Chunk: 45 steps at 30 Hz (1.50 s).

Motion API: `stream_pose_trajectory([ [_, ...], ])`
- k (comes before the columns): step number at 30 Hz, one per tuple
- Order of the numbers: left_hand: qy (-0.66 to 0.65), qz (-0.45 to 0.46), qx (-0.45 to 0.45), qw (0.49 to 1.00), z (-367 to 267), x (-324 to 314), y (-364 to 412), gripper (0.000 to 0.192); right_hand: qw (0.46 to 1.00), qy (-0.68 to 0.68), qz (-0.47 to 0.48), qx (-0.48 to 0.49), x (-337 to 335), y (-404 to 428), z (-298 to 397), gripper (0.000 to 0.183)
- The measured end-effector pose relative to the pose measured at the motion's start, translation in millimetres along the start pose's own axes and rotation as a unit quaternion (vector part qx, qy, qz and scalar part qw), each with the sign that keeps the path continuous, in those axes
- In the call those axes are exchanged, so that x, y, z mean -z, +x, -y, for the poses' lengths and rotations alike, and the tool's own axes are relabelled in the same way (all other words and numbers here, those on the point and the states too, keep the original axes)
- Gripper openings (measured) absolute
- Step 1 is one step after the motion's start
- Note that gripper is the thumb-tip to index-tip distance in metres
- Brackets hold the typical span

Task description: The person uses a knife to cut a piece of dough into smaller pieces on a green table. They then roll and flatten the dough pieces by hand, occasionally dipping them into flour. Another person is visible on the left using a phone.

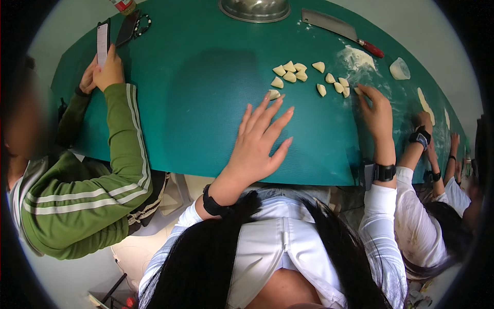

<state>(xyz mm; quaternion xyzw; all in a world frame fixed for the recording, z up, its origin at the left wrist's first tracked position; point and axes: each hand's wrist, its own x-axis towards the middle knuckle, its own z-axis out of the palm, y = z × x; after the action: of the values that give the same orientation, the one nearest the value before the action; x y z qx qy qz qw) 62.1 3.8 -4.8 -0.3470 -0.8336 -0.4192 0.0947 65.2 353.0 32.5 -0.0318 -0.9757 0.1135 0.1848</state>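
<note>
My left hand (257, 141) is spread palm down over the green table (208, 127), its fingers apart. The fingertips reach the edge of a cut dough piece (274, 94); whether they press on it I cannot tell. At the fingertips of my right hand (375, 110) a small dough piece (358, 91) shows, partly covered by the fingers. Between the hands lie several more wedge-shaped dough pieces: a cluster (289, 76) on the left, a single piece (318, 67) farther back, and a looser group (339, 87) near my right hand.
Loose flour (357, 58) lies beyond my right hand, near a cleaver (330, 25) with a red handle and a plastic cup (400, 68). A metal bowl (254, 9) stands at the back. A person at left holds a phone (102, 44); people at right work beside dough strips (425, 104).
</note>
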Motion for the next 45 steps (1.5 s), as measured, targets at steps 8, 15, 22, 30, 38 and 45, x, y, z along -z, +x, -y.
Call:
stream_pose_trajectory([
  [8,-0.009,0.017,0.003,1.0,-1.5,-1.3,0.6,0.06,0.995,-0.076,0.052,0.033,26.0,-66.0,33.6,0.033],
  [15,-0.002,0.025,0.0,1.0,0.5,-1.4,0.9,0.061,1.0,0.007,-0.02,-0.007,36.8,-53.1,19.1,0.038],
  [22,0.004,0.013,0.002,1.0,-0.2,0.1,3.4,0.059,0.998,-0.027,-0.034,-0.054,-32.7,4.5,-41.6,0.053],
  [30,-0.015,0.02,0.009,1.0,-0.5,1.2,3.3,0.058,0.996,-0.063,-0.056,-0.024,-40.1,9.3,-18.4,0.053],
  [38,-0.037,0.034,0.014,0.999,-0.3,2.8,6.1,0.061,0.989,-0.136,-0.066,0.006,-43.2,14.5,-26.7,0.048],
  [45,-0.046,0.044,0.019,0.998,-1.0,3.8,6.8,0.06,0.987,-0.141,-0.066,0.035,-43.8,20.4,-25.8,0.042],
])
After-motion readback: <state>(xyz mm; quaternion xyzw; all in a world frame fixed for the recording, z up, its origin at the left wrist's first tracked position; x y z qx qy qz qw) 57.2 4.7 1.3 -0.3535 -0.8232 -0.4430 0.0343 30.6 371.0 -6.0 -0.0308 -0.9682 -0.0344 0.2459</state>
